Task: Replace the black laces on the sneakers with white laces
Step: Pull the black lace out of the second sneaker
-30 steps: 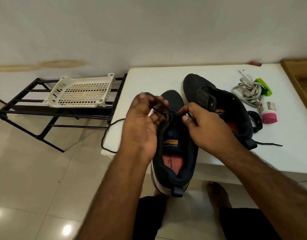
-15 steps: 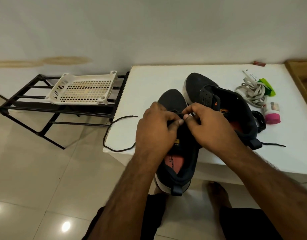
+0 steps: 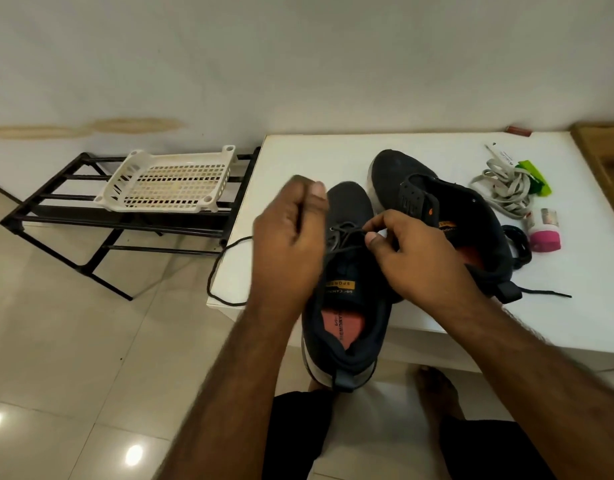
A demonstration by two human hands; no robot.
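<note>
Fingers [image 3: 376, 242] of both hands pinch black lace [image 3: 347, 233] on near sneaker [image 3: 347, 306].

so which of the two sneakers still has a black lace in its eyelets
The near sneaker, between both hands and overhanging the table edge; black lace crosses its eyelets. The far sneaker behind it shows bare eyelets.

Domestic interior, likely a home entryway or room. Indicators: glossy tiled floor [image 3: 73, 341], stained painted wall [image 3: 229, 64], black metal shoe rack [image 3: 56, 216] holding a plastic basket [image 3: 167, 185], and a white desk [image 3: 316, 150].
</note>
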